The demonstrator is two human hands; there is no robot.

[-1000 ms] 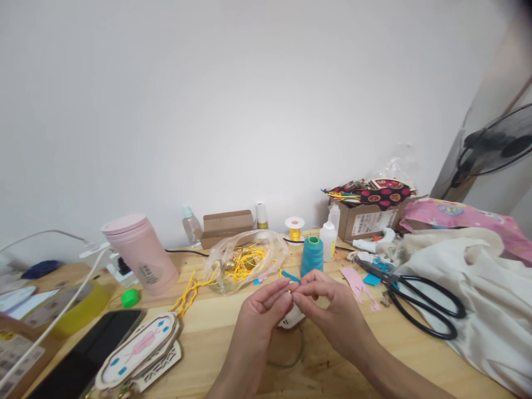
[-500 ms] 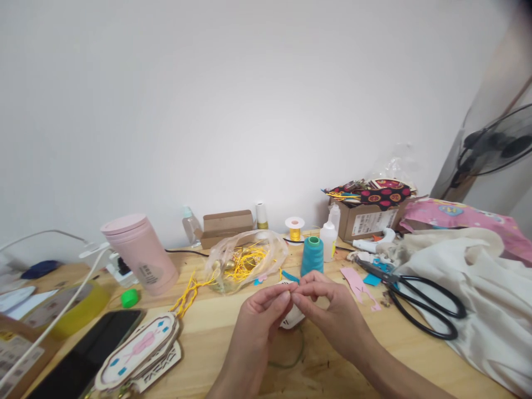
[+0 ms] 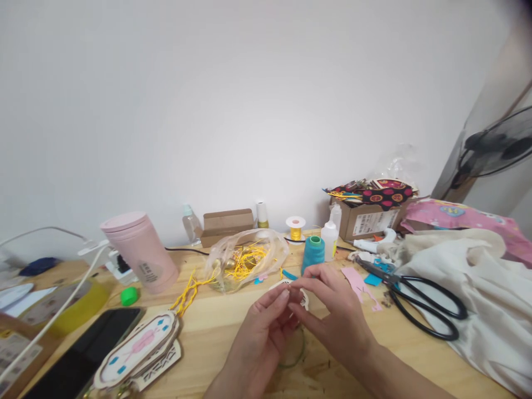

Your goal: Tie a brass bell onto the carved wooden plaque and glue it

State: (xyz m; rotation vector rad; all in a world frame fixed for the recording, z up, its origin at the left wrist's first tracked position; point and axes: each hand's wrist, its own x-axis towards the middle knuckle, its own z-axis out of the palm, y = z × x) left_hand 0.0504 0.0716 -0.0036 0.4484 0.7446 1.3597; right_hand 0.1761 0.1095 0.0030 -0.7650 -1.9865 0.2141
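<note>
Pale grey wall (image 3: pixel 233 100) fills the upper frame here, light glowing brightest near the centre; wooden tabletop (image 3: pixel 208 338) spreads across the bottom, dark fan (image 3: pixel 480 141) at the right edge!

Wooden worktop (image 3: pixel 208 338), pink tumbler (image 3: pixel 143 257) set beside green cap (image 3: pixel 129 296), black phone (image 3: pixel 89 349) laid flat, teal thread cone (image 3: pixel 313 256) stood upright
</note>
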